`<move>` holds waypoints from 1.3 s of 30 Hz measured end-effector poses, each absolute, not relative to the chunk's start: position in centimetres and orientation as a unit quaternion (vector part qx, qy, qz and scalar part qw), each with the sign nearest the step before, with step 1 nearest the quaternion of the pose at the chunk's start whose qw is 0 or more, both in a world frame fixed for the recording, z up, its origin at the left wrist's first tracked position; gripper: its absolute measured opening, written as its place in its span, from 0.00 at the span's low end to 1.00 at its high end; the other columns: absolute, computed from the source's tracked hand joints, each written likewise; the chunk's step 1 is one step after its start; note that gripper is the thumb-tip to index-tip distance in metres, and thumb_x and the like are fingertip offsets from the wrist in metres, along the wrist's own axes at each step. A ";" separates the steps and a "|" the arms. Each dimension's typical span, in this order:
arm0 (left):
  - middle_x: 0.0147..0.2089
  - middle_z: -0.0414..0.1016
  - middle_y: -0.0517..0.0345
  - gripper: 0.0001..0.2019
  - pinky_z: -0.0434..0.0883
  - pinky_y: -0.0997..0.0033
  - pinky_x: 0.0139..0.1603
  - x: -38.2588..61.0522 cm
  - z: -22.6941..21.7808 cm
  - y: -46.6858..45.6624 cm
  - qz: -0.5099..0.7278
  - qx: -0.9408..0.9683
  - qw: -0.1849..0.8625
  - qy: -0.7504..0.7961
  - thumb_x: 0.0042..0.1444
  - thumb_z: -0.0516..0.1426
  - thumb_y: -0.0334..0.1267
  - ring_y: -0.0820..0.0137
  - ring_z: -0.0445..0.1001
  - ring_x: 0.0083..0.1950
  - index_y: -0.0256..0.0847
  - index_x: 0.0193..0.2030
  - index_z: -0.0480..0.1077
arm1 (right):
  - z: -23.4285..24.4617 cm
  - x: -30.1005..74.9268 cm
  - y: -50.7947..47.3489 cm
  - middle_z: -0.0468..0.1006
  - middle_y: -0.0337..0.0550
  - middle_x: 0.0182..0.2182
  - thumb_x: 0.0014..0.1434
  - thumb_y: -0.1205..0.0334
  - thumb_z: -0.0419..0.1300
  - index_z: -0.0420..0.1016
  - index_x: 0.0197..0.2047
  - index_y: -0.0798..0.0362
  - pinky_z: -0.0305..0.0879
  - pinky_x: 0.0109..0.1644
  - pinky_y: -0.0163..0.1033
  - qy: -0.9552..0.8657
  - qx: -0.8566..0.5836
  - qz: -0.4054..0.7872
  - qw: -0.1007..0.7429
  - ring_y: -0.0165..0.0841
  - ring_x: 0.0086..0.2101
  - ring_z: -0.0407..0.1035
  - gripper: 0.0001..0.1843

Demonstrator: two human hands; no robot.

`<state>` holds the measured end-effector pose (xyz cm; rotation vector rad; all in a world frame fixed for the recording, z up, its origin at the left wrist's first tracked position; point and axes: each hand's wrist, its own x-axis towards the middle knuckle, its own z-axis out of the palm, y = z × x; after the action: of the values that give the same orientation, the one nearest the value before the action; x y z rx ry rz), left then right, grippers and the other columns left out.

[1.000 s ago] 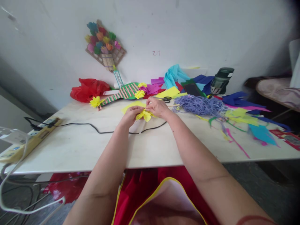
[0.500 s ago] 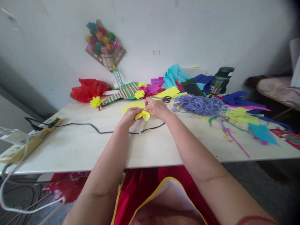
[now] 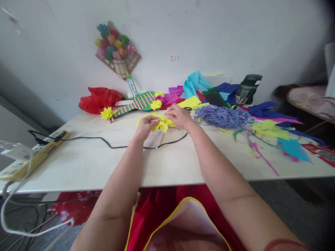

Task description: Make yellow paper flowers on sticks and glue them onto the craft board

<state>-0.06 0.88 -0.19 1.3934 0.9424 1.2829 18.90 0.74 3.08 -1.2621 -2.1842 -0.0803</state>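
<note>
Both hands work a yellow paper flower (image 3: 163, 124) just above the white table (image 3: 104, 164). My left hand (image 3: 146, 126) pinches its left side with fingers closed. From the right, my right hand (image 3: 180, 116) grips the flower, fingers curled on the petals. A flat yellow paper sheet (image 3: 146, 117) lies right behind them. Past my right hand lie black scissors (image 3: 187, 108), partly hidden.
A black cable (image 3: 104, 143) runs to a yellow power strip (image 3: 34, 157) at the left. Behind are a red bag (image 3: 98, 99), a green woven paddle with flowers (image 3: 140, 103), purple yarn (image 3: 225, 116), coloured paper scraps (image 3: 274, 134), and a dark green bottle (image 3: 247, 90).
Both hands lifted a little and shifted slightly right with the yellow flower; its petals are spread wider than before.
</note>
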 end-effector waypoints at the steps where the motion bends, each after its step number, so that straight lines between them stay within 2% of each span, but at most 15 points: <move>1: 0.24 0.75 0.58 0.21 0.62 0.75 0.24 -0.1 -0.2 0.9 0.530 0.578 0.484 0.389 0.36 0.68 0.49 0.75 0.69 0.23 0.35 0.32 0.73 | 3.1 18.9 0.7 0.75 0.47 0.46 0.63 0.58 0.52 0.80 0.48 0.49 0.59 0.42 0.37 -0.823 -0.478 -0.036 0.303 0.36 0.43 0.69 0.17; 9: 0.25 0.75 0.59 0.24 0.63 0.76 0.25 -0.1 -0.2 0.9 0.530 0.592 0.465 0.391 0.34 0.69 0.50 0.76 0.69 0.23 0.34 0.34 0.73 | 3.5 19.0 0.3 0.79 0.43 0.43 0.64 0.55 0.52 0.80 0.49 0.45 0.59 0.40 0.36 -0.840 -0.474 -0.067 0.256 0.35 0.42 0.71 0.17; 19: 0.25 0.75 0.58 0.22 0.64 0.75 0.25 0.0 -0.1 0.7 0.518 0.586 0.483 0.393 0.34 0.70 0.48 0.75 0.70 0.23 0.34 0.33 0.73 | 3.4 18.5 0.4 0.81 0.41 0.45 0.63 0.55 0.54 0.80 0.49 0.43 0.59 0.42 0.36 -0.854 -0.469 -0.054 0.218 0.35 0.45 0.72 0.16; 28: 0.23 0.75 0.57 0.15 0.65 0.76 0.24 -0.2 -0.1 0.7 0.494 0.562 0.545 0.377 0.36 0.68 0.39 0.74 0.71 0.23 0.33 0.31 0.75 | 3.9 17.9 -0.2 0.81 0.41 0.44 0.64 0.56 0.52 0.80 0.49 0.43 0.54 0.36 0.37 -0.855 -0.486 -0.077 0.162 0.36 0.43 0.72 0.16; 33: 0.28 0.78 0.54 0.11 0.72 0.72 0.29 -0.2 0.2 0.5 0.493 0.496 0.614 0.367 0.35 0.66 0.32 0.71 0.74 0.27 0.33 0.29 0.76 | 4.4 17.4 -0.9 0.81 0.44 0.41 0.65 0.55 0.51 0.81 0.46 0.45 0.50 0.33 0.38 -0.859 -0.479 -0.099 0.149 0.36 0.40 0.71 0.18; 39: 0.33 0.78 0.50 0.07 0.74 0.73 0.31 -0.4 0.1 0.6 0.488 0.408 0.658 0.404 0.41 0.60 0.29 0.69 0.75 0.33 0.32 0.30 0.76 | 4.5 16.9 -1.4 0.80 0.46 0.39 0.65 0.58 0.49 0.82 0.43 0.48 0.47 0.32 0.39 -0.869 -0.461 -0.112 0.138 0.35 0.36 0.70 0.19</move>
<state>-0.38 0.63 0.08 0.9249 0.9143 1.1042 16.89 -1.37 4.52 -1.3345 -2.5146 -0.3238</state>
